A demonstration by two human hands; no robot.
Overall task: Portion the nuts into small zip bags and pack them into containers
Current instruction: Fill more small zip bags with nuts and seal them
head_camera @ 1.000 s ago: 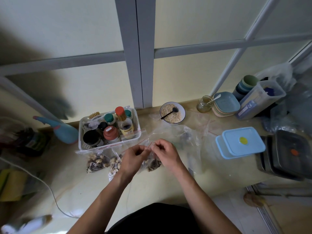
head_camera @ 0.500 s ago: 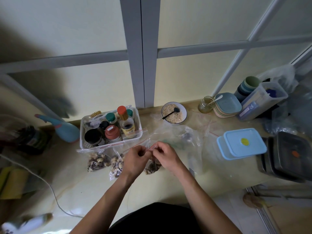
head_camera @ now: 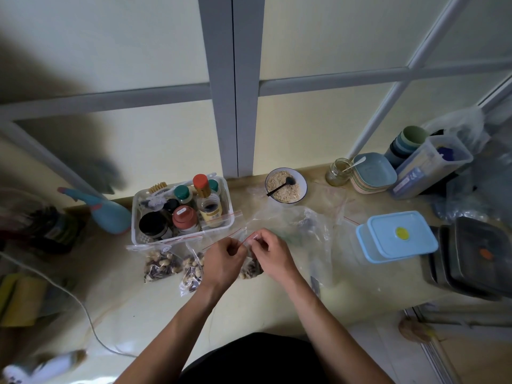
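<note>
My left hand (head_camera: 223,260) and my right hand (head_camera: 270,250) pinch the red-lined top edge of a small zip bag of nuts (head_camera: 250,268) at the counter's middle. Most of that bag is hidden under my hands. Two filled small zip bags lie to the left: one (head_camera: 160,264) flat by the white basket, the other (head_camera: 192,268) partly under my left wrist. A large, nearly empty clear bag (head_camera: 302,225) spreads out behind my right hand. A light blue lidded container (head_camera: 396,236) stands to the right.
A white basket (head_camera: 180,209) of jars and bottles stands at the back left. A bowl of oats with a black spoon (head_camera: 285,185) sits by the wall. Dark trays (head_camera: 476,259), stacked plates (head_camera: 372,173) and a glass jar (head_camera: 338,171) fill the right side. A white cable (head_camera: 83,309) crosses the left counter.
My hands have drawn closer together along the bag's top edge and shifted slightly to the right. The other bags have not moved.
</note>
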